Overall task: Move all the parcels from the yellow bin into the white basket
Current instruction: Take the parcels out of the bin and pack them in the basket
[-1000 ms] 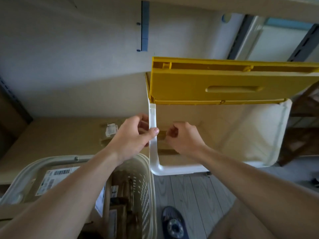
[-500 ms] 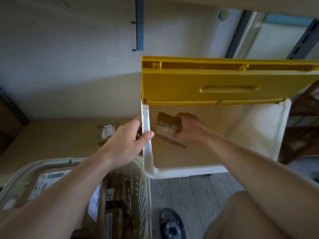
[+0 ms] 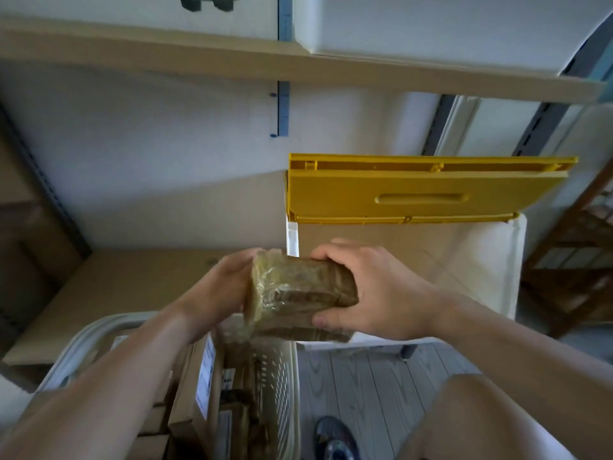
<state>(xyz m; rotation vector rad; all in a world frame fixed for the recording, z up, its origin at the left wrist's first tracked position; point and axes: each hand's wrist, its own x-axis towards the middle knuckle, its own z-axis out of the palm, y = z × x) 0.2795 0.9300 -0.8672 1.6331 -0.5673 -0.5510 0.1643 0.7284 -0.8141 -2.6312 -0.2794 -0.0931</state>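
A brown parcel (image 3: pixel 298 287) wrapped in clear tape is held in the air between both hands, above the right rim of the white basket (image 3: pixel 285 376). My right hand (image 3: pixel 371 290) grips its right end, fingers over the top and thumb underneath. My left hand (image 3: pixel 222 287) holds its left end from behind. The basket at the lower left holds several cardboard parcels, some with white labels. The yellow bin (image 3: pixel 414 190) stands behind the hands with its yellow lid raised; its pale walls (image 3: pixel 491 260) show below the lid. Its inside is partly hidden by my hands.
A cardboard-covered shelf surface (image 3: pixel 132 280) lies left of the bin. A wooden shelf board (image 3: pixel 298 64) runs overhead. Grey floorboards (image 3: pixel 365 386) and a foot in a patterned shoe (image 3: pixel 335 439) show below. A wooden rack (image 3: pixel 577 260) stands at the right.
My right hand lifted the parcel out of the bin toward me. My left hand let go of the bin's rim and took the parcel's left end. The view tilted up.
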